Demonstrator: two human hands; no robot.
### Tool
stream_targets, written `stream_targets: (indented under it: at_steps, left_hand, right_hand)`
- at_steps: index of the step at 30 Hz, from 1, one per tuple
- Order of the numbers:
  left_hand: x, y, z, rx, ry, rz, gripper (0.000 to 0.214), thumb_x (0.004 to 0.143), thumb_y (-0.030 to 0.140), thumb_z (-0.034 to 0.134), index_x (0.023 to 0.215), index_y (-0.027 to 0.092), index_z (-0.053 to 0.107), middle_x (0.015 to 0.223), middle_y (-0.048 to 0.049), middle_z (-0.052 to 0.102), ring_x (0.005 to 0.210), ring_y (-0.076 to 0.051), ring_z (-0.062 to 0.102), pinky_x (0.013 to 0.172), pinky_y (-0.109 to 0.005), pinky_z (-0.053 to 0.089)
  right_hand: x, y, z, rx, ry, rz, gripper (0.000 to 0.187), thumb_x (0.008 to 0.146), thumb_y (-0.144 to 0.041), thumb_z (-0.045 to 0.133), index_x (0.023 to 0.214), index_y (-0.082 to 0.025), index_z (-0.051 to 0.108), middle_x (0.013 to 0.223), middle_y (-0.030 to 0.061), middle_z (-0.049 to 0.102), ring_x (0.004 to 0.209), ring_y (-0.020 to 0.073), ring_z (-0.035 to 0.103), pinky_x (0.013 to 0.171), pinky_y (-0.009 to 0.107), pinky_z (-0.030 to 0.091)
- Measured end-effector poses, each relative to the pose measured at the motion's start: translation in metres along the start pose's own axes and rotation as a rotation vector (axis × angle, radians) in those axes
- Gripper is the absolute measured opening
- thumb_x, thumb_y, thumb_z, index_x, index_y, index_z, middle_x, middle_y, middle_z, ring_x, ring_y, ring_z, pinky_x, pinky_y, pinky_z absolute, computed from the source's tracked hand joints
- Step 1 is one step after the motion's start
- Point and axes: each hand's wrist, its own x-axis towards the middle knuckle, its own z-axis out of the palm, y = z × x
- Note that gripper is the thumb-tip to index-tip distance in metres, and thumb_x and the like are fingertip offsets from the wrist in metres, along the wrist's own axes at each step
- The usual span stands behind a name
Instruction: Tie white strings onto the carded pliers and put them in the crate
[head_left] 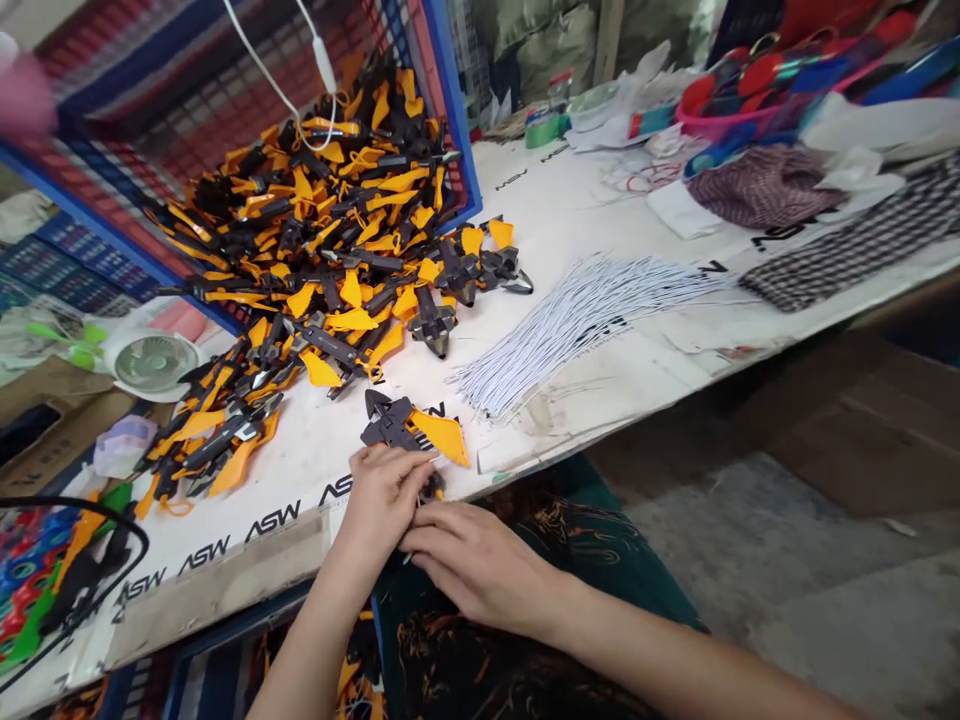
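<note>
My left hand (382,495) rests at the near edge of the white table (600,230), fingers curled around a black and orange plastic toy piece (412,428) that lies just beyond them. My right hand (469,560) sits right beside it, just off the table edge, fingers pressed together against the left hand, pinching something small that I cannot make out. A large heap of the same black and orange pieces (330,230) spreads across the table to the far left. A bundle of white strings (577,320) lies to the right of the heap.
A blue and red crate (457,120) lies tipped behind the heap. A small white fan (154,362) stands at the left. Fabric, tape and a pink basket (720,115) crowd the far right of the table. A brown cardboard sheet (847,420) lies on the floor.
</note>
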Motion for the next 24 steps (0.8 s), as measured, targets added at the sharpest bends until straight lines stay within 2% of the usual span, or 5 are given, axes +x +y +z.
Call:
stream_targets:
  at_steps: [4, 10, 16, 20, 24]
  left_hand:
    - [0.011, 0.004, -0.001, 0.405, 0.070, 0.203, 0.022, 0.093, 0.017, 0.054, 0.097, 0.026, 0.074, 0.079, -0.0024, 0.069, 0.081, -0.021, 0.055, 0.090, -0.046, 0.031]
    - [0.024, 0.015, 0.010, 0.513, -0.010, 0.320, 0.017, 0.091, 0.016, 0.058, 0.087, 0.024, 0.072, 0.078, -0.0030, 0.067, 0.082, -0.023, 0.054, 0.091, -0.047, 0.028]
    - [0.024, 0.018, 0.022, 0.347, -0.006, 0.257, 0.019, 0.094, 0.018, 0.055, 0.087, 0.022, 0.072, 0.078, -0.0020, 0.067, 0.083, -0.020, 0.057, 0.092, -0.045, 0.030]
    - [0.022, 0.014, 0.028, 0.234, -0.002, 0.150, 0.014, 0.093, 0.025, 0.061, 0.091, 0.025, 0.074, 0.079, -0.0009, 0.070, 0.082, -0.019, 0.059, 0.088, -0.044, 0.030]
    - [0.023, 0.010, 0.031, 0.179, -0.022, 0.051, 0.009, 0.089, 0.027, 0.066, 0.088, 0.027, 0.076, 0.078, 0.0003, 0.071, 0.083, -0.019, 0.059, 0.088, -0.043, 0.030]
  right_hand:
    - [-0.021, 0.008, -0.013, 0.004, 0.020, 0.062, 0.028, 0.095, -0.013, 0.049, 0.120, -0.019, 0.057, 0.122, 0.0107, 0.062, 0.107, 0.0190, 0.063, 0.087, 0.032, 0.056]
    - [-0.043, 0.019, -0.031, 0.004, -0.043, 0.210, 0.027, 0.096, -0.012, 0.044, 0.119, -0.021, 0.056, 0.121, 0.0090, 0.062, 0.102, 0.0179, 0.066, 0.084, 0.032, 0.058]
    - [-0.043, 0.027, -0.042, -0.053, -0.009, 0.258, 0.025, 0.098, -0.013, 0.042, 0.115, -0.021, 0.058, 0.116, 0.0077, 0.064, 0.093, 0.0167, 0.068, 0.078, 0.030, 0.058]
    - [-0.021, 0.036, -0.049, -0.290, 0.055, 0.400, 0.026, 0.099, -0.017, 0.042, 0.118, -0.020, 0.060, 0.112, 0.0079, 0.066, 0.080, 0.0168, 0.069, 0.064, 0.027, 0.053]
    - [0.008, 0.040, -0.050, -0.540, -0.106, 0.558, 0.021, 0.098, -0.023, 0.048, 0.103, -0.020, 0.068, 0.099, 0.0064, 0.067, 0.061, 0.0143, 0.064, 0.046, 0.024, 0.035]
